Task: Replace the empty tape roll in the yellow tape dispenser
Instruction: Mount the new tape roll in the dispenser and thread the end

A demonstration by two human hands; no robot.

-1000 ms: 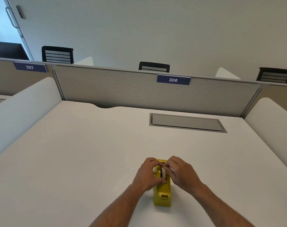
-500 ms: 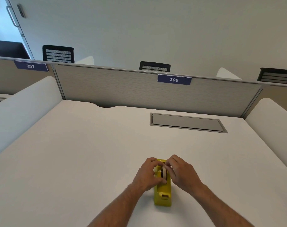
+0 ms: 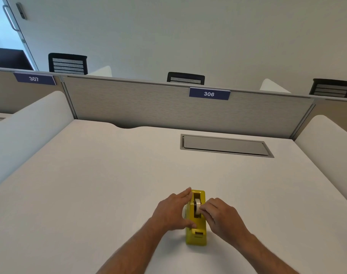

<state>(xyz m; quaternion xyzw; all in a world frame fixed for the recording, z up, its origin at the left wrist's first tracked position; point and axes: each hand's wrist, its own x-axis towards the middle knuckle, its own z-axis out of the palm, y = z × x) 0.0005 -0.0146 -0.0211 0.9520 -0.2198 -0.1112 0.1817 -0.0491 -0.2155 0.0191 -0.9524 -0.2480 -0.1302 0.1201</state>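
The yellow tape dispenser (image 3: 196, 234) stands on the white desk (image 3: 89, 184), its cutter end toward me. A white tape roll (image 3: 198, 207) on a dark hub sits upright in its slot. My left hand (image 3: 171, 211) lies flat against the dispenser's left side, fingers stretched along it and thumb on the top near the cutter. My right hand (image 3: 221, 216) is at the right side, its fingertips pinched at the roll's near edge. Whether it holds a tape end is too small to tell.
A grey cable hatch (image 3: 226, 145) is set into the desk at the back right. A grey partition (image 3: 149, 107) with a "306" label closes the far edge, and white side screens (image 3: 26, 127) bound the desk on both sides.
Both hands were cupped over the roll on top of the dispenser. Now my left hand has flattened along the left side and my right hand has drawn back slightly, uncovering the roll.
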